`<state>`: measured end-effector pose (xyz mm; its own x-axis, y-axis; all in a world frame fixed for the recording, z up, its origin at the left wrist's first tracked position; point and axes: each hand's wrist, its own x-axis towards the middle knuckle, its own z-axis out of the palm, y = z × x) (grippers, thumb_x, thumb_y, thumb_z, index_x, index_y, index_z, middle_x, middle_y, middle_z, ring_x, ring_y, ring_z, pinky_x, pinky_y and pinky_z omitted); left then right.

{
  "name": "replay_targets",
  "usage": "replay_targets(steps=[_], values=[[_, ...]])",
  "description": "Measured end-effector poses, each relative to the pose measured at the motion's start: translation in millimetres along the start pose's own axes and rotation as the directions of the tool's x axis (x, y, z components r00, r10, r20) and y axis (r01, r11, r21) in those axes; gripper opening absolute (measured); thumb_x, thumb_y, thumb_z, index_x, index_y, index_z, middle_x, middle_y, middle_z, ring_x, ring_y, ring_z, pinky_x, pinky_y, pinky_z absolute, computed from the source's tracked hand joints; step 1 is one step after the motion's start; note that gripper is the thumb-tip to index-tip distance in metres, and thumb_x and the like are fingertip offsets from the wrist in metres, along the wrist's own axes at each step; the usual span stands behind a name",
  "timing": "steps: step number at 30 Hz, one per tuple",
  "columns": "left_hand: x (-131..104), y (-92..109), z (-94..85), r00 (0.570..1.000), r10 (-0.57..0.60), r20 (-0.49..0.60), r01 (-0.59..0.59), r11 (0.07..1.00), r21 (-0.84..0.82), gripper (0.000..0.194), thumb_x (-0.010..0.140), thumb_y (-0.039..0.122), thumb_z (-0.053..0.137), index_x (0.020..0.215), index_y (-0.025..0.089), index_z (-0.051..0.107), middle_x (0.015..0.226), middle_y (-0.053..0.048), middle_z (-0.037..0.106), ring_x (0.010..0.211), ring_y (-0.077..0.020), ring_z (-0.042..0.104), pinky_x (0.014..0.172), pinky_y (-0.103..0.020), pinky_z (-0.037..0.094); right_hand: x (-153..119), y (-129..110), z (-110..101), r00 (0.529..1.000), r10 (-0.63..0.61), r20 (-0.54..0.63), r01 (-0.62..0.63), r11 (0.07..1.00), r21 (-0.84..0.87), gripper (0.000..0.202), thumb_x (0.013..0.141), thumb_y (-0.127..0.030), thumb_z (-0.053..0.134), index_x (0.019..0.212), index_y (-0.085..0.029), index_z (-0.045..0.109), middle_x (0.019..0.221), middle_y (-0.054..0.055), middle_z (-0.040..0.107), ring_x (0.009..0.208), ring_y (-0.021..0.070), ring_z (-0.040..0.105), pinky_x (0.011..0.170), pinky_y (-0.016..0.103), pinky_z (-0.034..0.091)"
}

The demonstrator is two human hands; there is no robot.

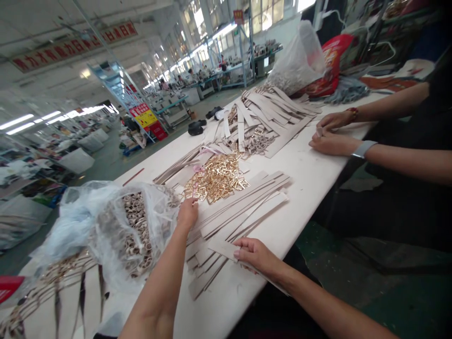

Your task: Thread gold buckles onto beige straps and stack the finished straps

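Note:
At the near edge of a heap of gold metal buckles (pixel 224 176), my left hand (pixel 188 213) has its fingers drawn together. Whatever lies between those fingertips, if anything, is too small to make out. My right hand (pixel 252 254) is closed on a pale flat strap (pixel 221 247), thumb on top. One end of that strap points left over the pile; the other passes under my wrist. Below and beyond it, a stack of similar flat straps (pixel 243 212) lies across the white table (pixel 300 188).
Left of my left arm is a clear plastic bag (pixel 155 212) of small beige loops (pixel 136 230). Finished-looking straps with buckles (pixel 70 292) hang nearer me. At right, a co-worker's hands (pixel 332 134) hold a small piece. Farther back lie more straps (pixel 271 106) and a red bag (pixel 332 61).

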<state>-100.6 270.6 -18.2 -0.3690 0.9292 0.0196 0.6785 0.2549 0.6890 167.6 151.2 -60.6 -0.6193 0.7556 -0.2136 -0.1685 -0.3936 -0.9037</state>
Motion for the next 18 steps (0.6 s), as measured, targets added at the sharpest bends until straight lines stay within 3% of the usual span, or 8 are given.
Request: replay_targets(steps=[2,4,10,14,18], values=[[19,-4,5.3,0.998,-0.007,-0.057,0.009,0.999,0.044,0.027,0.068,0.018,0.061,0.094,0.015,0.066,0.108,-0.012,0.063,0.109,-0.0271,0.052,0.095,-0.038,0.037,0,2,0,1.0,-0.001,0.009,0.001,1.0,-0.013,0.039,0.072,-0.043,0.065,0.097,-0.014,0.06,0.055,-0.006,0.051,0.039,0.0045,0.038,0.034,0.016,0.028],[30,-10,4.6,0.996,-0.043,-0.074,0.047,0.997,0.063,0.027,0.063,0.016,0.065,0.09,0.013,0.066,0.098,-0.013,0.066,0.106,-0.0294,0.053,0.095,-0.041,0.036,0,5,-2,1.0,-0.009,0.02,0.009,1.0,-0.007,0.039,0.072,-0.044,0.065,0.097,-0.015,0.06,0.056,-0.005,0.053,0.041,0.0048,0.04,0.037,0.016,0.029],[36,-17,-3.9,0.985,-0.172,-0.031,0.17,0.983,-0.073,0.03,0.058,0.02,0.073,0.085,0.011,0.065,0.067,-0.003,0.065,0.076,-0.0221,0.061,0.072,-0.034,0.047,0,10,-3,1.0,-0.021,0.014,0.02,0.998,0.053,0.039,0.072,-0.043,0.067,0.098,-0.015,0.059,0.059,-0.004,0.057,0.044,0.0054,0.042,0.041,0.017,0.03],[10,-8,-13.9,0.981,-0.183,0.062,0.193,0.927,-0.321,0.032,0.068,0.028,0.07,0.093,0.009,0.064,0.069,-0.002,0.065,0.066,-0.0132,0.061,0.059,-0.024,0.05,-3,4,-1,1.0,-0.028,-0.001,0.028,0.995,0.098,0.04,0.068,-0.043,0.07,0.094,-0.014,0.06,0.062,-0.003,0.06,0.048,0.007,0.048,0.045,0.018,0.035],[-44,12,-34.4,0.97,-0.132,0.204,0.222,0.822,-0.524,0.027,0.071,0.022,0.07,0.095,0.011,0.064,0.075,-0.003,0.066,0.067,-0.0086,0.062,0.061,-0.018,0.053,-8,-6,0,0.997,-0.038,-0.065,0.043,0.996,0.077,0.041,0.07,-0.045,0.067,0.097,-0.016,0.059,0.066,-0.001,0.062,0.05,0.0089,0.051,0.047,0.02,0.038]])
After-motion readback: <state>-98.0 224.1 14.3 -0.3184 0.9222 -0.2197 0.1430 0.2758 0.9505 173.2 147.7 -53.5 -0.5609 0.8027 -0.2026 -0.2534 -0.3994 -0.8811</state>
